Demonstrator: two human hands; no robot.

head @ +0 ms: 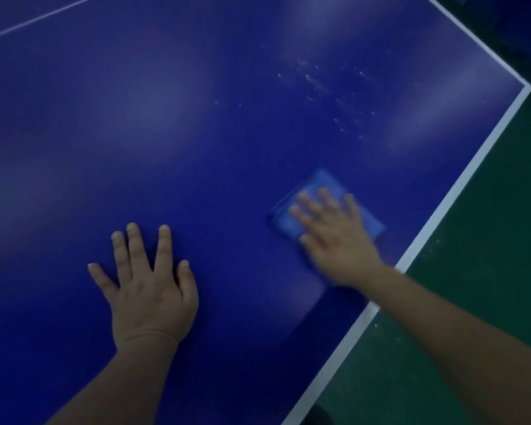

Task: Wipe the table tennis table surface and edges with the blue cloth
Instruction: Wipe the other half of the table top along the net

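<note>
Head view: the right hand (334, 237) lies flat with straight fingers pressed on the folded blue cloth (313, 191), blurred at the edges. The cloth sits on the dark blue table tennis bench (166, 118), near its white-striped side edge (460, 185) and short of the corner. The left hand (149, 286) rests palm-down with fingers spread on the bare bench, well apart from the cloth. White specks (322, 90) dot the surface beyond the cloth. Green floor (488, 240) lies past the edge.
</note>
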